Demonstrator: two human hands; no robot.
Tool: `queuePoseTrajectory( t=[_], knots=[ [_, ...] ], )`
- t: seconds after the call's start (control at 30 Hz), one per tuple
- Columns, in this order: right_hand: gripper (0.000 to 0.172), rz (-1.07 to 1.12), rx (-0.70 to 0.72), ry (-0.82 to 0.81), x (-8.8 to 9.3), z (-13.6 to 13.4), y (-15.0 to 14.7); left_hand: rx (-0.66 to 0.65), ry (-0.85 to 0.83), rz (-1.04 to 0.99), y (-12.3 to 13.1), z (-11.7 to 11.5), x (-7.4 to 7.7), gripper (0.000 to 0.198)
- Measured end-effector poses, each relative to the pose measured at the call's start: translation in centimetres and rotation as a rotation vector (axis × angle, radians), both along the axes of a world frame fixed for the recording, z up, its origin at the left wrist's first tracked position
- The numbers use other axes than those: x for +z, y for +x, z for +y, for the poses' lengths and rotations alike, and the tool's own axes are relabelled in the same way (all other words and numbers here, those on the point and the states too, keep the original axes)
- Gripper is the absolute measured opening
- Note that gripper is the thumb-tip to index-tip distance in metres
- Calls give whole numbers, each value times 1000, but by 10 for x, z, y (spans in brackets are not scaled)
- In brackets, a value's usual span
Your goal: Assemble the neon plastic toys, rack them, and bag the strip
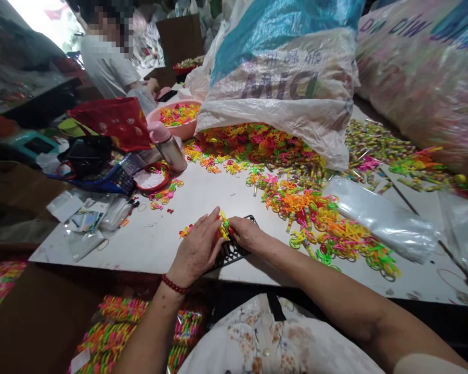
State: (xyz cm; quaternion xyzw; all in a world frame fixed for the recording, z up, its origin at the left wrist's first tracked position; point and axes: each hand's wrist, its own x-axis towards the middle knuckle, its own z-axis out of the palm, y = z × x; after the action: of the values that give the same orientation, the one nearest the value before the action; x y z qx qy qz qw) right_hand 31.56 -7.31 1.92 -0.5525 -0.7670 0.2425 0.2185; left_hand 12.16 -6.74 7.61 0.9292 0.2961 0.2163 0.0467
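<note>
My left hand, a red bead bracelet at its wrist, has its fingers long and close together, its thumb curled near them. Between my hands is a small bunch of yellow and green plastic toy pieces, their exact kind too small to make out. The left fingers and thumb close about its left side. On its right side my right hand pinches it, fingers partly hidden. Beneath both hands lies a black perforated tray at the table's front. More red and yellow pieces show just left of my left hand.
Colourful loose plastic pieces spread right of my hands, below a large woven sack. A clear plastic bag lies farther right. Left stand a pink-capped bottle, a red round dish and a blue basket. A co-worker sits beyond.
</note>
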Motion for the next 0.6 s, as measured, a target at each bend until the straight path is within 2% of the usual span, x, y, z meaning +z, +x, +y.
queuePoseTrajectory(
  t=[0.17, 0.43, 0.5, 0.6],
  knots=[
    [10, 40, -3, 35, -5, 0, -2, -20, 1, 9, -1, 1, 1, 58],
    [12, 258, -92, 22, -1, -5, -5, -25, 84, 70, 0, 3, -2, 48],
    [10, 375, -148, 21, 4, -4, -5, -20, 91, 95, 1, 4, -2, 47],
    [12, 680, -302, -25, 17, 2, -2, -4, 86, 111, 1, 5, -3, 47]
  ],
)
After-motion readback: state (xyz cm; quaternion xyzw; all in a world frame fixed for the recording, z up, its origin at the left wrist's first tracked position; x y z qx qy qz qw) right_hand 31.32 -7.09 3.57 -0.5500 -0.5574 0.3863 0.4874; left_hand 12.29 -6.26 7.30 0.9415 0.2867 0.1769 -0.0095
